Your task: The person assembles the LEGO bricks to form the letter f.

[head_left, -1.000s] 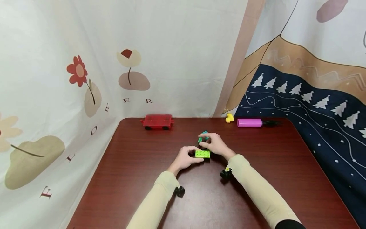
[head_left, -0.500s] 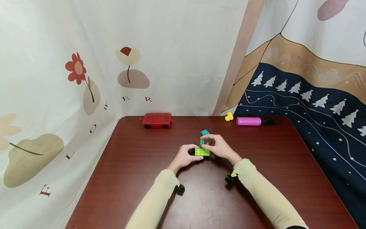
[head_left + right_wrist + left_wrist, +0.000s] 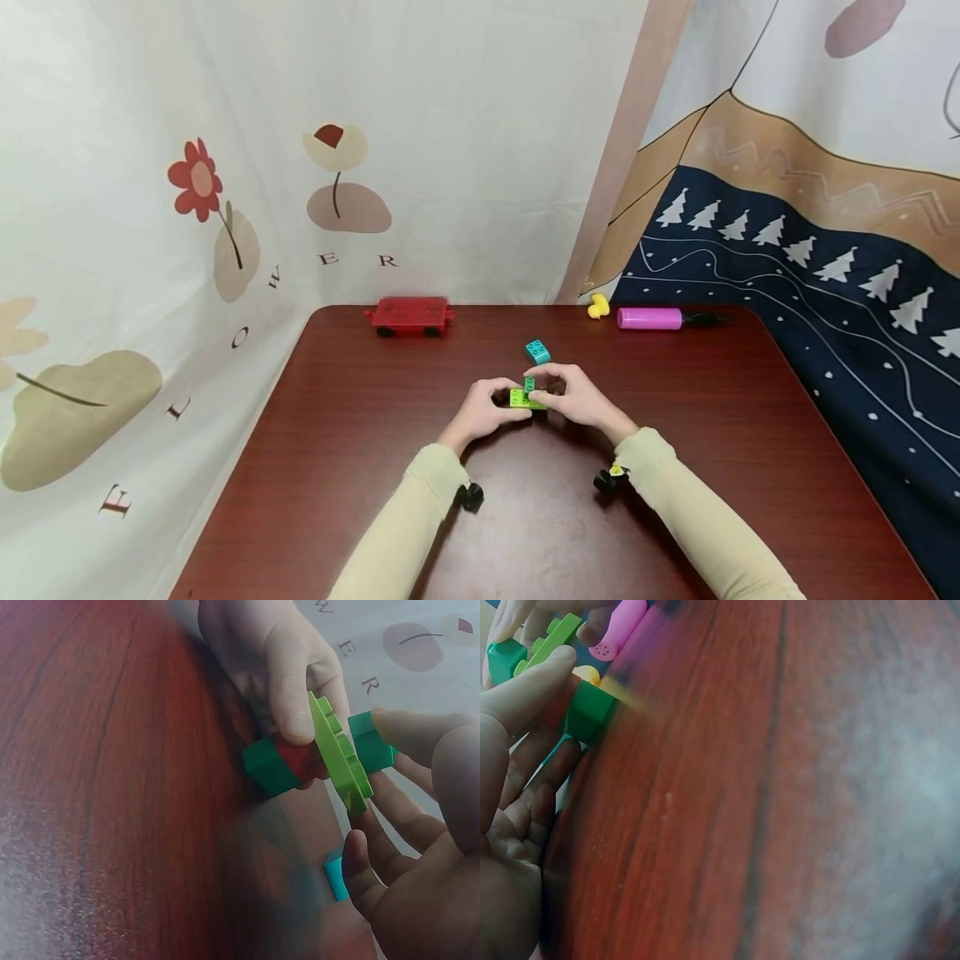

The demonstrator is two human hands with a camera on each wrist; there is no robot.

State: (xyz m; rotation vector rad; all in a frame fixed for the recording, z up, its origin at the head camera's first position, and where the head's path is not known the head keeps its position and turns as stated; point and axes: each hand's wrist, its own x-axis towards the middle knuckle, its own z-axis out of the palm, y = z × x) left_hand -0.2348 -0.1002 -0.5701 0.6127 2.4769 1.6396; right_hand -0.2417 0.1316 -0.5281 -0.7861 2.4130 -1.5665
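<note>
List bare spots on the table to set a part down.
Free: tabletop between its left edge and left hand; between right sleeve and right edge; between left sleeve and right sleeve; far strip between red wagon and yellow toy. Crowded: middle, where left hand, right hand, lime brick and green brick meet; turquoise brick just beyond; purple cylinder beside yellow toy.

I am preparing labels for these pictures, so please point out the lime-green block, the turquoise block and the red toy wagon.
Lime-green block [image 3: 337,756]: right wrist view, on its long side.
Turquoise block [image 3: 536,349]: head view, on its studded top.
Red toy wagon [image 3: 412,312]: head view, on its bed.
</note>
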